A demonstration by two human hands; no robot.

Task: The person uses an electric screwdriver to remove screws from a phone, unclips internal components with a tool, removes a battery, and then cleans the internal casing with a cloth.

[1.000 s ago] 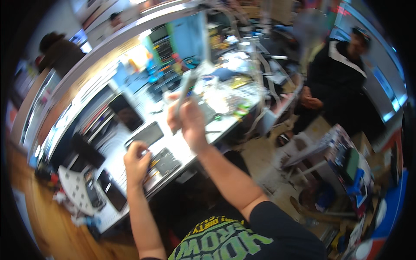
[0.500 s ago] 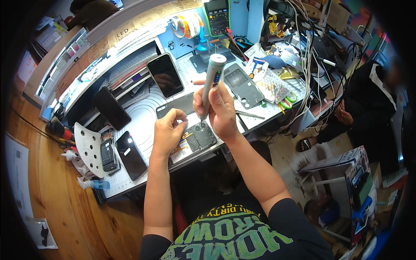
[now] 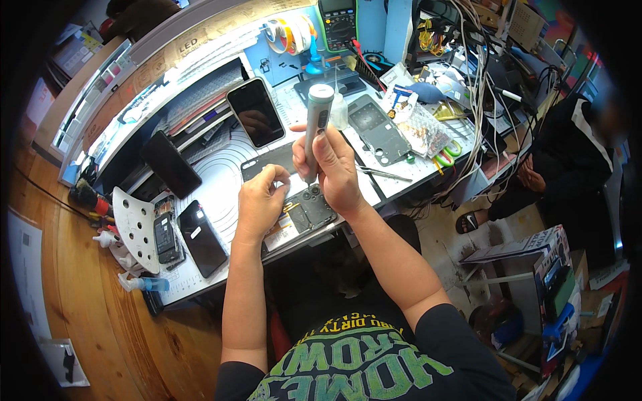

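My right hand (image 3: pixel 338 170) is wrapped round a silver cordless pen screwdriver (image 3: pixel 318 107), held nearly upright, its lower end by the camera area of an opened black phone (image 3: pixel 309 215) at the bench's front edge; whether the tip touches is unclear. My left hand (image 3: pixel 257 207) has fingers bent into a pinch at that phone's left side; what they hold, if anything, is hidden. A dark back cover (image 3: pixel 257 170) lies behind the phone, a second dark panel (image 3: pixel 378 137) to the right, with metal tweezers (image 3: pixel 384 176) below it.
Phones (image 3: pixel 257 112) (image 3: pixel 202 240) (image 3: pixel 170 166) stand or lie on the left half. At the back are a multimeter (image 3: pixel 336 28) and tape rolls (image 3: pixel 287 37). Cables (image 3: pixel 481 127) and bagged parts (image 3: pixel 428 134) crowd the right. A seated person (image 3: pixel 562 160) is beyond the bench's right end.
The blurred view from a second ago has steadied and turned. My right hand has brought the screwdriver down over the opened phone; in the last half second its top shifted slightly left.
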